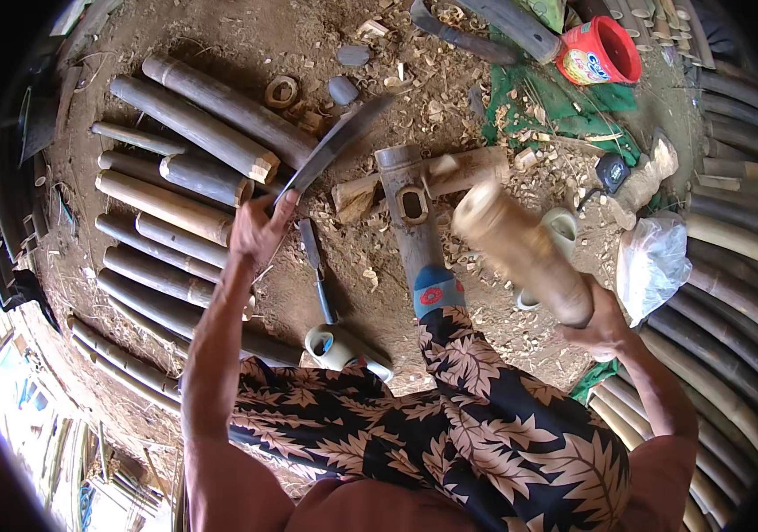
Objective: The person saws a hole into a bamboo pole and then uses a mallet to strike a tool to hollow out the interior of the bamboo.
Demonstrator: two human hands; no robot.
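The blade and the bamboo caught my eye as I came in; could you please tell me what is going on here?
The person's left hand grips a blade, and the right hand holds a thick wooden piece, which is blurred. In front lies a bamboo tube with an opening in its upper side; neither hand touches it. Bamboo poles lie on the ground to the left, and wood chips are scattered about.

Left fingers (284, 207) hold a knife (333, 149) — right fingers (581, 336), a blurred wooden club (525, 248).
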